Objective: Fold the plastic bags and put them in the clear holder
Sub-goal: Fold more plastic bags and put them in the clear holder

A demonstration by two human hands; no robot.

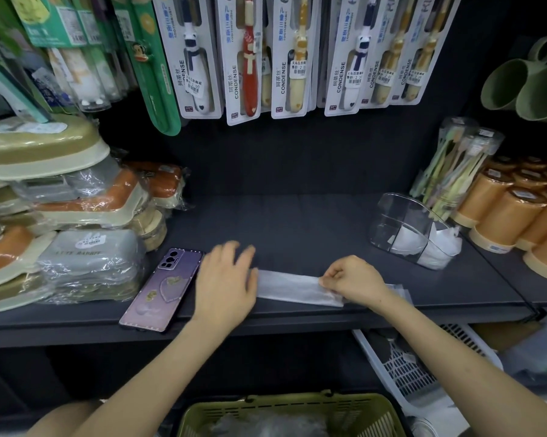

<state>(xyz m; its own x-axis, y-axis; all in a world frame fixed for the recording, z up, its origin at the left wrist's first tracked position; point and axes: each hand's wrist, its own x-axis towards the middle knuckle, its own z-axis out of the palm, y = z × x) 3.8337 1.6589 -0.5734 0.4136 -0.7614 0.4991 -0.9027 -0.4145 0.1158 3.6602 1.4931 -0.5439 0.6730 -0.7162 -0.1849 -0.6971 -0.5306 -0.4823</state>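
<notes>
A white plastic bag (292, 287), folded into a long flat strip, lies on the dark shelf (297, 222) near its front edge. My left hand (225, 279) lies flat with straight fingers over the strip's left end. My right hand (354, 280) pinches the strip's right end between thumb and fingers. The clear holder (404, 228) stands at the right on the shelf, with folded white bags inside its right part.
A purple phone (162, 288) lies left of my left hand. Wrapped boxes (70, 222) are stacked at the far left. Orange cups (514, 212) and toothbrush packs (455, 165) stand at the right. Carded toothbrushes (244, 58) hang above. A green basket (291, 414) sits below.
</notes>
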